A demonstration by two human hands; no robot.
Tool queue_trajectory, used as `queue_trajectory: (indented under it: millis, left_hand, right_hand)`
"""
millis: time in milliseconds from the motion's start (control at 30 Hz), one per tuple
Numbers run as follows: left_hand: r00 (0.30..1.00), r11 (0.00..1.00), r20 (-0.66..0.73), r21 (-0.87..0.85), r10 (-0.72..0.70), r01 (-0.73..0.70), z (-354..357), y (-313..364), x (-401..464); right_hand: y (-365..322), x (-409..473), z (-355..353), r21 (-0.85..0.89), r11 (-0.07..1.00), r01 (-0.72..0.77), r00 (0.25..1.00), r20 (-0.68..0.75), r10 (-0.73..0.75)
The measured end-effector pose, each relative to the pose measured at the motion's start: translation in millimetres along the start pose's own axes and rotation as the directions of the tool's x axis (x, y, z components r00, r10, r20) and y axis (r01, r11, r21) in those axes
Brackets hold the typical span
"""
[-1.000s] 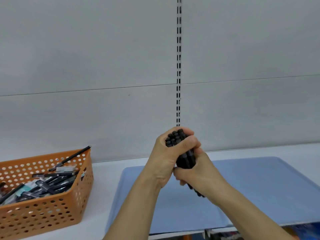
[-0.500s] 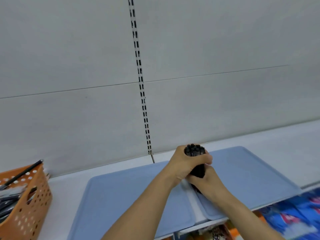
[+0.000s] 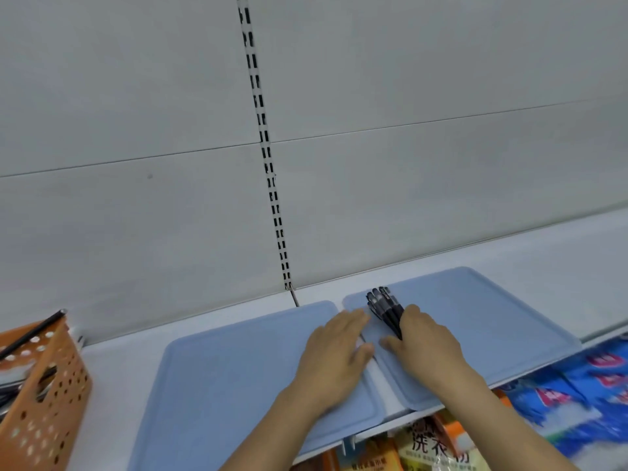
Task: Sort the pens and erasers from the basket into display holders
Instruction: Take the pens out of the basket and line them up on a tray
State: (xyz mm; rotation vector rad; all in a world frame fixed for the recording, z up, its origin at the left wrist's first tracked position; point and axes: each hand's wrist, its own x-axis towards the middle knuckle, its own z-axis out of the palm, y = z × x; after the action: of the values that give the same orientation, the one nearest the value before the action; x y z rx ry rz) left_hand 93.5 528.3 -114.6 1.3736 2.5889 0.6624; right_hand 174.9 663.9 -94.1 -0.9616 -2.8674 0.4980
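Note:
A bundle of black pens (image 3: 384,305) lies on the left end of the right blue tray (image 3: 492,321), tips pointing toward the back wall. My right hand (image 3: 424,345) covers the bundle's near end, with fingers curled over the pens and the thumb spread out on the tray. My left hand (image 3: 339,348) lies flat with straight fingers on the right edge of the left blue tray (image 3: 217,375), just beside the pens. The orange perforated basket (image 3: 44,385) stands at the far left with dark pens inside and one black pencil (image 3: 32,329) sticking out over its rim.
Both trays sit side by side on a white shelf (image 3: 543,253) against a grey back panel with a slotted upright (image 3: 268,164). Below the shelf's front edge are blue packets (image 3: 577,392) and orange-and-yellow packages (image 3: 431,443).
Both hands came down from holding the pen bundle upright; the pens now lie on the right tray, and my left hand has let go and flattened on the left tray. The view swung right.

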Motion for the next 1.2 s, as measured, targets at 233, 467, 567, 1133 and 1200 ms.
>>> queue_trajectory:
  millis: [233,467,567,1133,1200]
  left_hand:
    - [0.996,0.994,0.093,0.108,0.002,-0.012,4.4,1.2,-6.8]
    - [0.996,0.998,0.074,0.038,-0.048,0.045,-0.1,1.0,-11.5]
    - [0.996,0.998,0.06,0.018,-0.062,0.061,-5.6,-0.4,-18.2]
    - [0.84,0.99,-0.529,-0.129,-0.118,0.058,-168.2,-93.3,-247.6]
    - [0.805,0.986,-0.577,-0.156,-0.141,0.061,-196.1,-116.1,-281.6]
  right_hand:
    - [-6.0,-10.5,15.1,-0.258,0.966,-0.019,0.995,-0.096,-0.006]
    - [2.8,-24.4,16.3,-0.3,0.954,0.019,0.989,-0.134,-0.062]
    - [8.7,-27.0,20.6,-0.23,0.971,0.073,0.984,-0.144,-0.108]
    - [-227.8,-114.4,29.0,0.312,0.518,0.796,0.588,-0.6,-0.542]
    - [-277.3,-119.5,31.2,0.307,0.445,0.842,0.538,-0.553,-0.636]
